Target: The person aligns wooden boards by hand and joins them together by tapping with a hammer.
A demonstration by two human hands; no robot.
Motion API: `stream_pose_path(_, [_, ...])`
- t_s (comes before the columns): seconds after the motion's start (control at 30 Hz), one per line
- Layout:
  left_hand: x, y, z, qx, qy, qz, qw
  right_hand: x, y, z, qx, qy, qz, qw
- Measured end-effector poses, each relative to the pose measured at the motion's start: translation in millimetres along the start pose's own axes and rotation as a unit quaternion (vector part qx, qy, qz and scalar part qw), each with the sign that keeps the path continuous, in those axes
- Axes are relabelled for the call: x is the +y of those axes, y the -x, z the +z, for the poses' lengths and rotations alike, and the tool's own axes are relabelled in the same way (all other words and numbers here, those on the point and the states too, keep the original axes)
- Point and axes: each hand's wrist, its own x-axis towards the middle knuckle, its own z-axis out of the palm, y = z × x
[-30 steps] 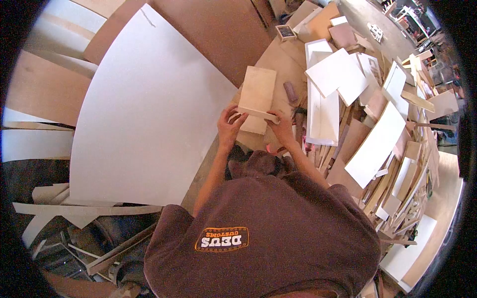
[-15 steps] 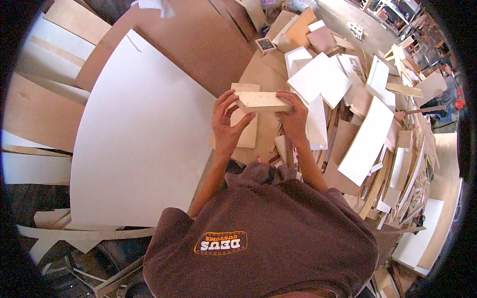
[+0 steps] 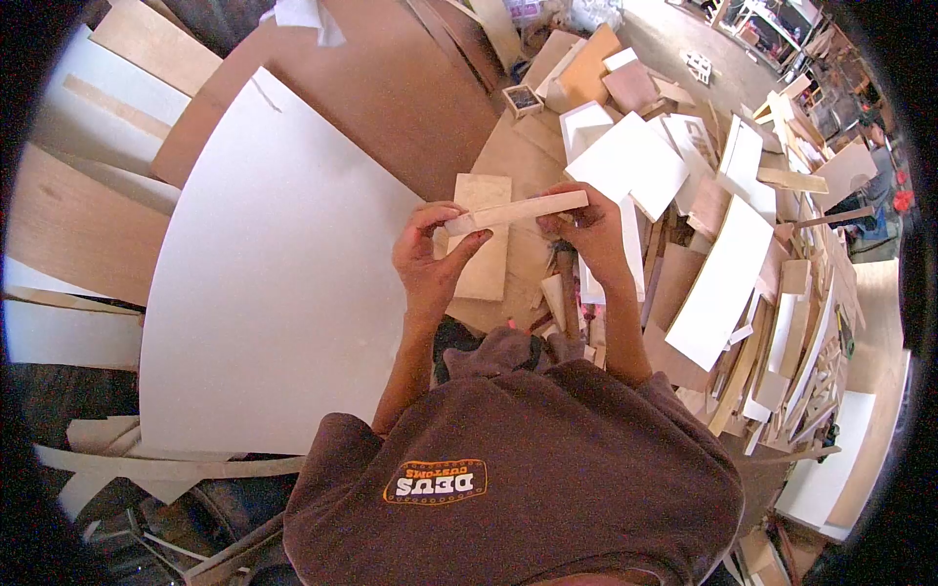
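Note:
A short pale wooden block (image 3: 523, 210) is held up between both hands, its narrow edge facing me. My left hand (image 3: 432, 256) pinches the block's left end between thumb and fingers. At the right end, my right hand (image 3: 594, 232) grips it, with the fingers partly hidden behind it. Beneath the block, a flat rectangular plywood piece (image 3: 483, 264) lies on the brown work surface (image 3: 523, 146).
A large white curved-edge panel (image 3: 283, 283) lies at the left, over a brown sheet (image 3: 381, 98). Piled offcuts and white boards (image 3: 721, 278) fill the right side. A small square box (image 3: 523, 100) stands beyond the hands. Someone (image 3: 879, 176) is at the far right.
The block has been raised off the flat plywood piece and turned, so its narrow edge now faces me. Both hands have moved with it, and the view has shifted.

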Motion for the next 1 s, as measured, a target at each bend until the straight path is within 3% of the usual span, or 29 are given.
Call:
stream_pose_path(0.2, [9.8, 1.2, -6.2, 0.009, 0.031, -0.006, 0.999, 1.1, 0.3, 6.2, -0.030, -0.037, 0.013, 0.999])
stream_pose_path(0.57, [13.3, -1.0, -19.7, -0.049, 0.127, -0.176, 0.975, -0.3, -1.9, 8.8, -0.048, -0.027, 0.024, 0.998])
stream_pose_path(1.0, [8.2, -0.1, -24.4, -0.080, 0.195, -0.235, 0.949, 1.5, 0.8, 6.2, -0.048, 0.002, 0.015, 0.999])
